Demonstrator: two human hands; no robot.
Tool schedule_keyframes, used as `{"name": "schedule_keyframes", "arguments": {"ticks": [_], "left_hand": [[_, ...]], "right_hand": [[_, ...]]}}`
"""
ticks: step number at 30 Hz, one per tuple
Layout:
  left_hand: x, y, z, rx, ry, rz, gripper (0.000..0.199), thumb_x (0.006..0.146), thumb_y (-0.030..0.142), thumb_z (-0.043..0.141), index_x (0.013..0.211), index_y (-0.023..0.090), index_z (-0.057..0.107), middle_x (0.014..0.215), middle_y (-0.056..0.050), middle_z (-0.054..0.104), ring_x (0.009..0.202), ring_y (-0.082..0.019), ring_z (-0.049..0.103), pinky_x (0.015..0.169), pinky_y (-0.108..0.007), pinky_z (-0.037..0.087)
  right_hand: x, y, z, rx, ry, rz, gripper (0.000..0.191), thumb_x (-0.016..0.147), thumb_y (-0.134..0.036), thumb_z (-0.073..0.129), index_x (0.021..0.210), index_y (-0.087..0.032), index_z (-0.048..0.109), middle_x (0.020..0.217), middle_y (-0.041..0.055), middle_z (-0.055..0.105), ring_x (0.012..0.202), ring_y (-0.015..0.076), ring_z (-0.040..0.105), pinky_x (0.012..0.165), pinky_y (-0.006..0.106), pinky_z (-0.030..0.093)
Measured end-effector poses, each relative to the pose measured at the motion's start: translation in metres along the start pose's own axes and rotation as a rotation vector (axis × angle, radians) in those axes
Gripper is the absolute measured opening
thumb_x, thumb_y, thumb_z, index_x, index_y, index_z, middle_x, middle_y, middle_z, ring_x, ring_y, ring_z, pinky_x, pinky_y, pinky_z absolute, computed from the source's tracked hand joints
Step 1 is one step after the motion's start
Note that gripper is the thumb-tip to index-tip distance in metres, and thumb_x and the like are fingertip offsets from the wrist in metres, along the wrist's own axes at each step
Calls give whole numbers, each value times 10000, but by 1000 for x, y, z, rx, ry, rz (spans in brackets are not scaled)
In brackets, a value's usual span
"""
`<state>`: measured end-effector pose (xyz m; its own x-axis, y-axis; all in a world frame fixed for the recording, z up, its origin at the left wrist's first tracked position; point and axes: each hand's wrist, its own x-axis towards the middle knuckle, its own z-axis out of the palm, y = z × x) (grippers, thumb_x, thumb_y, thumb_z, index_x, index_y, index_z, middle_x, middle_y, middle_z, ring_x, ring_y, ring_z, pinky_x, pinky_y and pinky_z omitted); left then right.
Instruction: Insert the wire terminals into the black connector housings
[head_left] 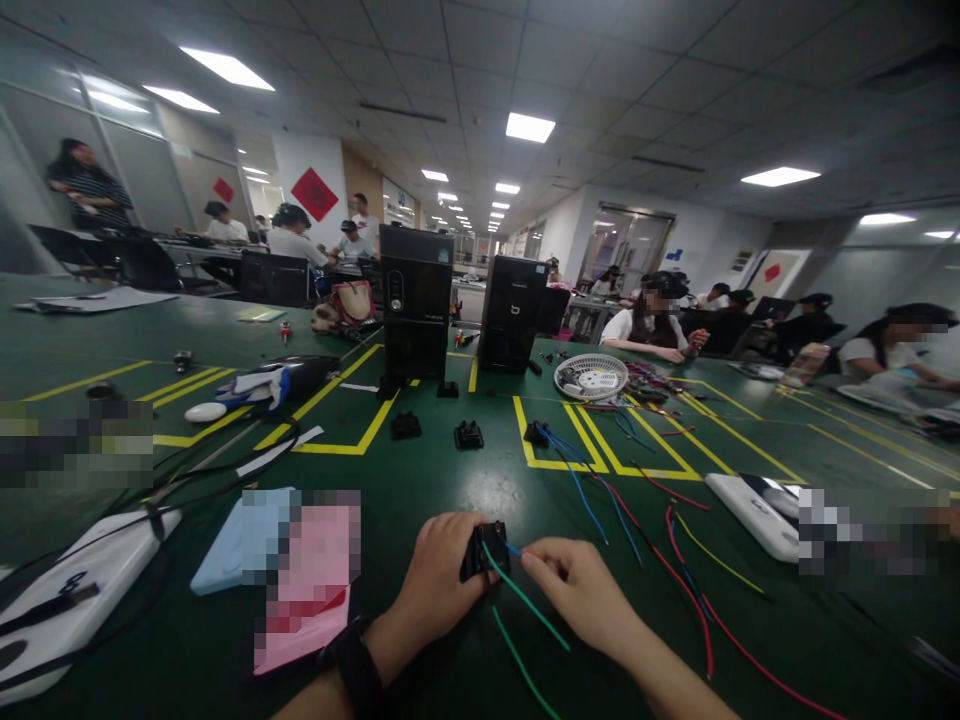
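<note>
Connector (484, 550) in left hand (439, 565), right hand (574, 585) pinching wire (513, 547)

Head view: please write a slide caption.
Left hand holds a black connector with green wires, right hand beside it.

A head-worn camera looks forward and down along the green workbench (420, 490), close above the left hand (439, 565) and right hand (577, 590) at the near edge, its wide view reaching the far room and ceiling (600, 70).
</note>
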<state>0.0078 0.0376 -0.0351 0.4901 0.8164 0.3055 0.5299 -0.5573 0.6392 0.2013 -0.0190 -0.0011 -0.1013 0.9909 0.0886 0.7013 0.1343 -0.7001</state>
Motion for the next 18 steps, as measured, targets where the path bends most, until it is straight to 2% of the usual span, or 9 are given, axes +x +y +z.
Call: {"name": "schedule_keyframes", "arguments": {"ticks": [5,11,15,18], "left_hand": [[-1,-3,2,6,-6,13,365,747,264,649,1096,238,542,1120,-52,611,1077,-268,527,950,-433,361],[-1,-7,2,5,1,29,363,743,290,666,1079,220,548,1078,-51,618,1036,-267,543,914,-416,390],[-1,-7,1,0,0,22,382,743,288,681,1092,217,545,1097,-56,613,1058,-268,532,935,-427,378],[-1,-4,1,4,7,11,374,731,272,681,1080,225,552,1093,-53,617,1057,-270,534,937,-432,382]], "right_hand": [[-6,-7,8,-38,75,-73,283,898,-346,492,853,-182,718,560,-26,520,529,123,479,533,235,299],[-6,-5,8,-164,-44,-165,234,901,-288,500,883,-208,719,577,-20,594,517,122,510,520,230,305],[-5,-5,-5,-287,-72,-145,243,910,-264,499,1029,-291,709,811,5,735,691,175,651,597,245,379],[-7,-7,-9,-383,36,-115,245,923,-286,486,992,-276,720,919,39,745,824,227,678,678,281,418]]}}
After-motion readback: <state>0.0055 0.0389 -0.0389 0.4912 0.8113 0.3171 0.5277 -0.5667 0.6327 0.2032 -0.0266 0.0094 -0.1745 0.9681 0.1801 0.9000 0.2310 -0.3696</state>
